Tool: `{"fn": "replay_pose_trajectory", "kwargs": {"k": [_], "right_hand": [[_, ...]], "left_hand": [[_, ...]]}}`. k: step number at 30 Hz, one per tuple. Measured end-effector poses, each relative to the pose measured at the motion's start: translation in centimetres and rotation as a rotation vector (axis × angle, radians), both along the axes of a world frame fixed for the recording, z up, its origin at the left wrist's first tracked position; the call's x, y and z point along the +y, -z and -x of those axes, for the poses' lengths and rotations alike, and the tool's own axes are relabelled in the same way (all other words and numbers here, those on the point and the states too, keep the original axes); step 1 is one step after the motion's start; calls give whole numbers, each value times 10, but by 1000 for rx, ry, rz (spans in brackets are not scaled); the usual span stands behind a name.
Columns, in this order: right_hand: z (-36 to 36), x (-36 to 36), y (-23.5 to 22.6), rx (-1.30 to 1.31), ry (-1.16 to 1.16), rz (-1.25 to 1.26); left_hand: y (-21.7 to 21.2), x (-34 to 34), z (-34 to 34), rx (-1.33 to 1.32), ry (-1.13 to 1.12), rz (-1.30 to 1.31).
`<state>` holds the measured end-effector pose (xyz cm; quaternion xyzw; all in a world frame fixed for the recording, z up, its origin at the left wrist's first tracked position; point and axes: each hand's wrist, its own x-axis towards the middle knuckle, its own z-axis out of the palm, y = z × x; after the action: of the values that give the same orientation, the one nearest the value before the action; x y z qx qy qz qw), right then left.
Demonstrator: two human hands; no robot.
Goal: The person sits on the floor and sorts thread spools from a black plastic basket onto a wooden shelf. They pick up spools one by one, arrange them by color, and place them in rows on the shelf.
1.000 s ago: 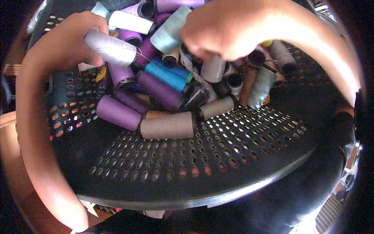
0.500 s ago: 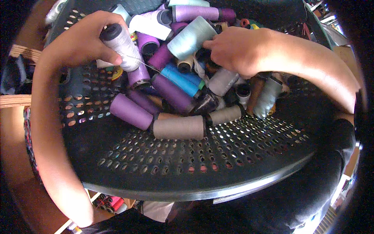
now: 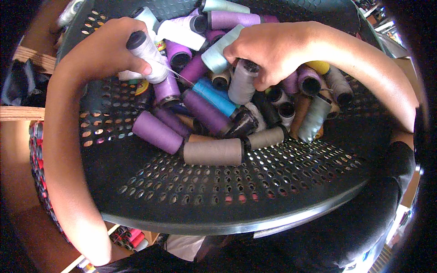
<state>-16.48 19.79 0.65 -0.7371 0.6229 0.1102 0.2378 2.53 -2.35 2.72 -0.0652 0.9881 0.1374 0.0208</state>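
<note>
Head view: the left hand (image 3: pixel 107 45) is closed around a pale lilac-grey spool (image 3: pixel 148 57), lifted just above the pile at the upper left of the dark perforated basket (image 3: pixel 236 195). A thin loose thread (image 3: pixel 175 73) runs from that spool toward the heap. The right hand (image 3: pixel 273 52) is curled over a grey spool (image 3: pixel 242 82) in the middle of the pile, fingers wrapped on its upper end; the spool stands nearly upright among its neighbours.

Around them lie a blue spool (image 3: pixel 216 98), several purple ones such as the purple spool (image 3: pixel 157 132) at the near left, and a taupe spool (image 3: pixel 213 151) lying on its side at the front.

To do this well, I judge the grey spool should come straight up along its own axis, so the black-capped cones leaning on it do not tumble. The trailing thread probably snags on something below, though where it ends is hard to see; keep the left hand steady.
</note>
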Motion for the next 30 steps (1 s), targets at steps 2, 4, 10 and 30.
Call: {"fn": "replay_pose_trajectory", "kwargs": {"k": [2,4,10,30], "right_hand": [[-3,-13,5,-32,-23,13],[-4,-14,7,-21,0,27],[6,-13,2,-270,246,-31],[23,-31,-32,-956,262,266]], "left_hand": [[-2,-6,-6,-102,-51,25],[-5,-6,-8,-133,-50,26],[5,-1,13,-217,39,-128],[-23,-1,4,73,-72,-463]]}}
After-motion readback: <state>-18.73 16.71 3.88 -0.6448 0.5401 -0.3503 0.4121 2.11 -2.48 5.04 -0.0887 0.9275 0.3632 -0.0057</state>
